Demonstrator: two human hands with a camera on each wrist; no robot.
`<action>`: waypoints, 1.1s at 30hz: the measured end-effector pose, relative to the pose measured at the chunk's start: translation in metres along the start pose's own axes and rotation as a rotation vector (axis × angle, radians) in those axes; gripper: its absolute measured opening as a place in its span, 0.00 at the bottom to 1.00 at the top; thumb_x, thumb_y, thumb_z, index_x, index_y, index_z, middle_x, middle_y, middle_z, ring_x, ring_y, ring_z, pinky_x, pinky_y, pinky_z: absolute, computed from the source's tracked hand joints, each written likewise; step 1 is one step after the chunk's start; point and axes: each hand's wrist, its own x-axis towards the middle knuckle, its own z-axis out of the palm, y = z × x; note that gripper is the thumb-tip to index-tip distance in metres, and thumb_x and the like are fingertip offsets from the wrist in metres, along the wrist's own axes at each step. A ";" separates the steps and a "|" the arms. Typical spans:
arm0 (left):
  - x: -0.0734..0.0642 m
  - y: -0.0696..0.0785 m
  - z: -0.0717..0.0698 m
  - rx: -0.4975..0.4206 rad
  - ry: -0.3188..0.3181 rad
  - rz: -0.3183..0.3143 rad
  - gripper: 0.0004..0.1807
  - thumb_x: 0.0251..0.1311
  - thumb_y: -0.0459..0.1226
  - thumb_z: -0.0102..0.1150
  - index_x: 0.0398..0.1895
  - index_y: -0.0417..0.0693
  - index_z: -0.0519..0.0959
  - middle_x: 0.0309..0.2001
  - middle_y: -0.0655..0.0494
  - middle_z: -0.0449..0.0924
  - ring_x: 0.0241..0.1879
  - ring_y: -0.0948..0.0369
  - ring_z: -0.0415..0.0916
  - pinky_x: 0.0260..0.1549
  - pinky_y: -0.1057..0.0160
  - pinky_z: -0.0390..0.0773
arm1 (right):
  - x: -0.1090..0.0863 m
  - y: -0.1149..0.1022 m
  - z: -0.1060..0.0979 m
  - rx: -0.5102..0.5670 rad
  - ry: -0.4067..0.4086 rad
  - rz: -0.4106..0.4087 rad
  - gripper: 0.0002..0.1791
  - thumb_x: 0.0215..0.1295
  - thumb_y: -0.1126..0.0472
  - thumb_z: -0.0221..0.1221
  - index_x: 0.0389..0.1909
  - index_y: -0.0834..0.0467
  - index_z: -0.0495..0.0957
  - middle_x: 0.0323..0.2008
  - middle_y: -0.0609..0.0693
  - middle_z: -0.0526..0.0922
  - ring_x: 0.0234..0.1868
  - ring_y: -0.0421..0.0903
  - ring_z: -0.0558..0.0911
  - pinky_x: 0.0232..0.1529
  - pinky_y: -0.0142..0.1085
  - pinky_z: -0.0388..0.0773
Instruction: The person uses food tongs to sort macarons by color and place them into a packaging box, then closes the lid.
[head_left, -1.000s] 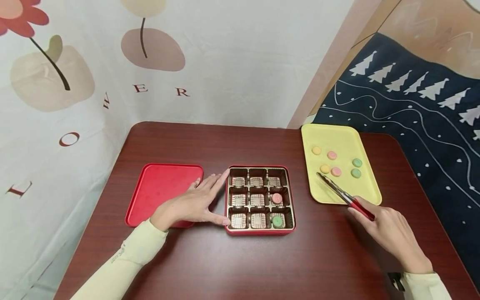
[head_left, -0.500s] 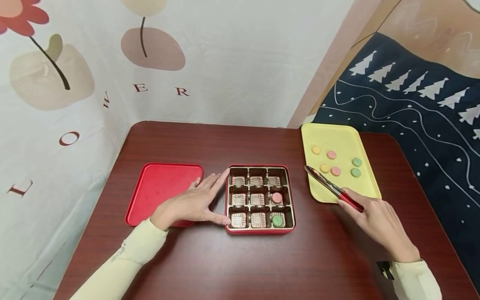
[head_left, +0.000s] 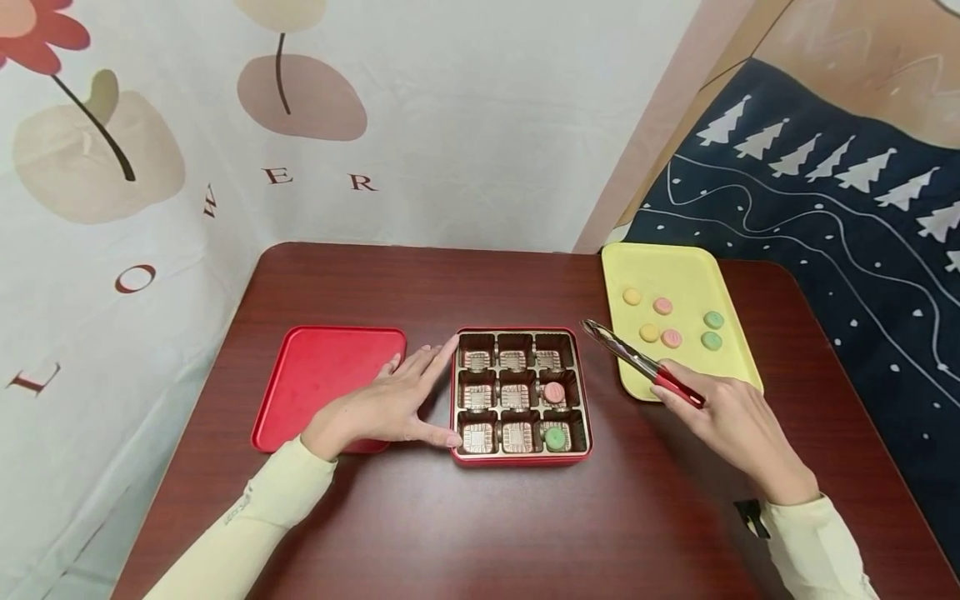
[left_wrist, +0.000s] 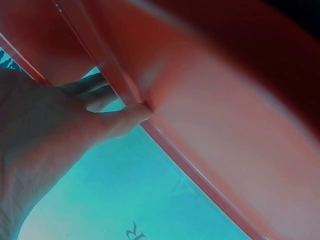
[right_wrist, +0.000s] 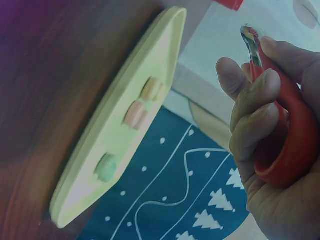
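My right hand [head_left: 731, 421] grips red-handled metal tongs [head_left: 637, 360], their tips in the air between the yellow tray and the box. In the right wrist view, fingers wrap the red handle [right_wrist: 295, 145]; I cannot tell whether the tips hold anything. My left hand [head_left: 386, 408] is spread along the left side of a red-rimmed box [head_left: 521, 461], thumb and index finger at its edge. The box has a gold-brown divided insert. A pink macaron [head_left: 553, 392] lies in its right middle compartment, a green macaron [head_left: 555, 438] in the front right one.
The yellow tray [head_left: 637, 267] at the right holds pairs of yellow macarons [head_left: 632, 297], pink macarons [head_left: 662, 306] and green macarons [head_left: 712, 320]. A red lid [head_left: 322, 375] lies left of the box, partly under my left hand in the head view. Curtains hang behind the brown table [head_left: 487, 533].
My right hand has moved left with the tongs, bringing their tips from over the yellow tray to beyond its left edge. The left hand stays at the box.
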 end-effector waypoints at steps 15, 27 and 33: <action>0.003 -0.001 -0.001 0.004 0.000 0.005 0.79 0.53 0.79 0.67 0.90 0.64 0.24 0.87 0.36 0.46 0.86 0.42 0.40 0.79 0.29 0.39 | 0.017 -0.015 0.002 0.032 -0.044 -0.054 0.26 0.56 0.60 0.82 0.58 0.48 0.91 0.28 0.38 0.85 0.23 0.39 0.73 0.23 0.37 0.69; 0.001 -0.003 0.000 0.001 0.011 -0.001 0.79 0.51 0.81 0.65 0.90 0.64 0.25 0.87 0.36 0.46 0.86 0.41 0.40 0.79 0.29 0.39 | 0.020 -0.023 0.014 0.061 -0.082 -0.063 0.24 0.60 0.59 0.81 0.58 0.49 0.91 0.22 0.31 0.75 0.22 0.37 0.68 0.22 0.34 0.65; 0.001 -0.002 0.001 -0.007 0.003 -0.001 0.78 0.52 0.81 0.65 0.90 0.64 0.25 0.87 0.36 0.46 0.86 0.41 0.39 0.79 0.29 0.37 | 0.019 -0.022 0.018 0.056 -0.093 -0.069 0.23 0.61 0.58 0.80 0.58 0.49 0.91 0.26 0.33 0.81 0.22 0.37 0.68 0.22 0.34 0.65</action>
